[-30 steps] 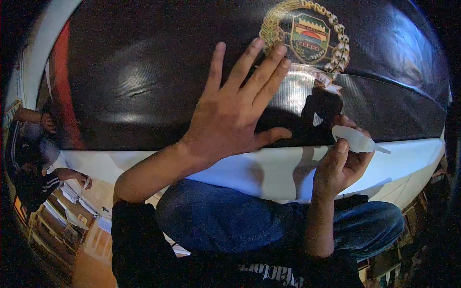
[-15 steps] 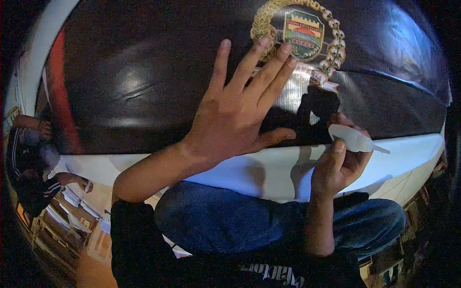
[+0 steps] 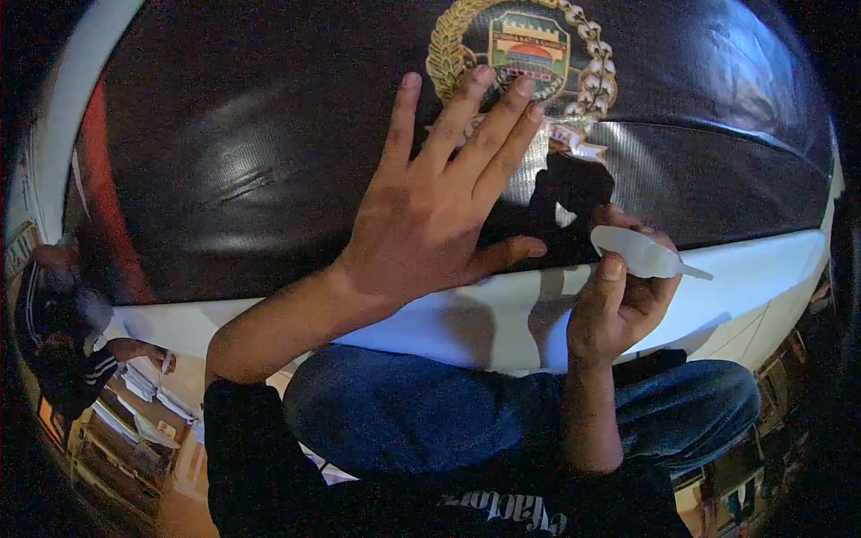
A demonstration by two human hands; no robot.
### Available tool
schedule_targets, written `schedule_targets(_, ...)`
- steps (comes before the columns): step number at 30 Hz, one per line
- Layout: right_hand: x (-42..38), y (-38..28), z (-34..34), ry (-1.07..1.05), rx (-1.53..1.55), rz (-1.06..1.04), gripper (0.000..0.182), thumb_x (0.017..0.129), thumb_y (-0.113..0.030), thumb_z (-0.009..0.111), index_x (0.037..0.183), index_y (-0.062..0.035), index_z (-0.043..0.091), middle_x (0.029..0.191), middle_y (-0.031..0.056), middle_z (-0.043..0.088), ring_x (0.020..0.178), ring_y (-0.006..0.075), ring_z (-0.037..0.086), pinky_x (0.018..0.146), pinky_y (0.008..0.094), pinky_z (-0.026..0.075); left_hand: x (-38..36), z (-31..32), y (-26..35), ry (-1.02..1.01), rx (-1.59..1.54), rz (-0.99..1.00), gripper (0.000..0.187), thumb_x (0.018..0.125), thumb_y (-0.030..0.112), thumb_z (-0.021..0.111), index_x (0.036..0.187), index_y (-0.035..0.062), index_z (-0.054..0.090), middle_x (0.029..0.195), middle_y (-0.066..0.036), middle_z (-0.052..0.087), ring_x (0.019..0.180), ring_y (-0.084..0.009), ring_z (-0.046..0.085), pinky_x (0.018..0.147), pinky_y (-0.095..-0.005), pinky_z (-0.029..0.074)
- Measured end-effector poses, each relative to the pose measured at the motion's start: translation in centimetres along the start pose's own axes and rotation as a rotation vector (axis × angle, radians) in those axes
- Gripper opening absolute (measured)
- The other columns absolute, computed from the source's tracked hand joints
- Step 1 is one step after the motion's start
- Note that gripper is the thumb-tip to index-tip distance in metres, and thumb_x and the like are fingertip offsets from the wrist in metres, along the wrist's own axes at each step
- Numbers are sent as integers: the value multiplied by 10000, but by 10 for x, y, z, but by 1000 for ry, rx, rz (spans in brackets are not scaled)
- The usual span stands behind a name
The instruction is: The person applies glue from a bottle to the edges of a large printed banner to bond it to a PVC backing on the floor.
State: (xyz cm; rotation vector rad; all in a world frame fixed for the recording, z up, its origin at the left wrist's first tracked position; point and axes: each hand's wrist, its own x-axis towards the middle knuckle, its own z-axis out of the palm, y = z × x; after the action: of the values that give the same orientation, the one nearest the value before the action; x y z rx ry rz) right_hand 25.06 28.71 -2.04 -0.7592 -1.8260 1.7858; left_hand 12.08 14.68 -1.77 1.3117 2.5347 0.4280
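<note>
My left hand (image 3: 421,206) lies spread over a dark, glossy printed sheet (image 3: 296,125), palm down and fingers apart. Its fingertips reach the lower part of a printed emblem (image 3: 531,49) with a gold wreath and a shield. In my right hand (image 3: 614,309), between thumb and fingers, is a small white squeeze bottle (image 3: 639,253), its narrow nozzle pointing right. The bottle is held over the sheet's near edge, above the white rim (image 3: 502,314) that borders it.
At the far left, another person (image 3: 67,332) in dark, white-striped clothes holds a small pale thing. White papers or packets (image 3: 148,394) lie below that person. My legs in jeans (image 3: 404,403) are folded close to the white rim. A red stripe (image 3: 108,197) runs along the sheet's left side.
The emblem and sheet sit slightly further left in view. My right hand, with the bottle, also appears a little further left; my left hand stays spread. The other person's upper hand has shifted.
</note>
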Motion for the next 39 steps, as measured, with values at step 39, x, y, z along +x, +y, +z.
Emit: schedule_targets(39, 1, -3, -4, 7, 102, -25, 410, 833, -20, 637, 1162, 20, 397, 1056, 291, 583, 997, 338, 611, 877, 416, 498, 41, 6, 24, -24, -46, 98, 950, 699, 593, 611, 1414, 23, 354, 1495, -135, 308, 1379, -336, 277, 1123, -533, 163)
